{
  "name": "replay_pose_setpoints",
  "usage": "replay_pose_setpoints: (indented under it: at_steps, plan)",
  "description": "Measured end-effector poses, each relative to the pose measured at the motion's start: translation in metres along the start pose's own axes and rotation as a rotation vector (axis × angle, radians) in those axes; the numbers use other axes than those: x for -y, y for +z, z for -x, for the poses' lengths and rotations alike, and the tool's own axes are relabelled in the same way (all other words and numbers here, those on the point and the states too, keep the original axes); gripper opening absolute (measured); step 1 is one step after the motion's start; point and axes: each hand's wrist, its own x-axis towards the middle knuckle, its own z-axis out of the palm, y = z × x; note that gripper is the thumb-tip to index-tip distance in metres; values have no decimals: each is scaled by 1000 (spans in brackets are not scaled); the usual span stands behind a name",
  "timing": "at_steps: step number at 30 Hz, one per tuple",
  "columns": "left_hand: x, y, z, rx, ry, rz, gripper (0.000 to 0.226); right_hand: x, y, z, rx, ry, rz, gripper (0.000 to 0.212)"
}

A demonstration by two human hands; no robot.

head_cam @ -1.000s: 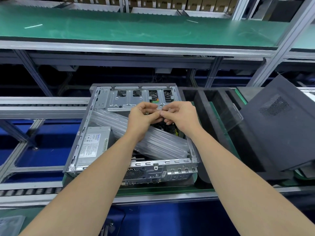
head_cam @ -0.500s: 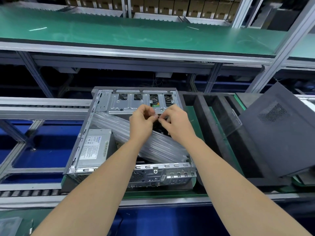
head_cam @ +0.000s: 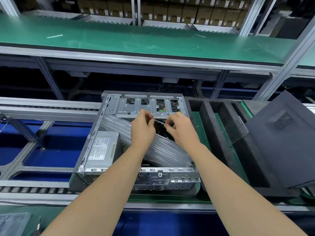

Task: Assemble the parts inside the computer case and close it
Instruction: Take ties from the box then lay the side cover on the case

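An open grey computer case [head_cam: 88, 147] lies flat on the conveyor line, its power supply [head_cam: 102, 148] at the near left and a drive cage [head_cam: 144, 106] at the far end. A clear ribbed plastic piece [head_cam: 163, 150] lies diagonally across the inside. Over the case's middle, my left hand [head_cam: 142, 128] and my right hand [head_cam: 179, 129] each pinch one end of a thin white tie [head_cam: 159, 122] stretched between them, above dark cables. The black side panel [head_cam: 286, 150] leans to the right of the case.
Black foam packing [head_cam: 214, 126] with slots sits right of the case, a clear plastic sheet [head_cam: 237, 128] on it. A green shelf [head_cam: 136, 41] runs overhead at the back. Conveyor rails [head_cam: 42, 109] and blue floor lie to the left. A plastic bag [head_cam: 12, 223] lies near left.
My hands, touching a second ago, have drawn a little apart, and the thin white tie now shows stretched between them. The view has tilted down slightly.
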Motion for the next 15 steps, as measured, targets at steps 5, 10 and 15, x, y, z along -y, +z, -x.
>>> replay_pose_setpoints:
  at_steps: [5, 10, 15]
  plan:
    - [-2, -5, 3, 45, 8, -231, 14, 0, 0, -2, 10, 2, -16, 8]
    - [4, -10, 0, 232, 70, -560, 15, 1, 0, -3, 64, 7, -9, 8]
    - [4, -24, 3, 315, -43, -349, 19, 6, 1, 1, -31, -62, -6, 9]
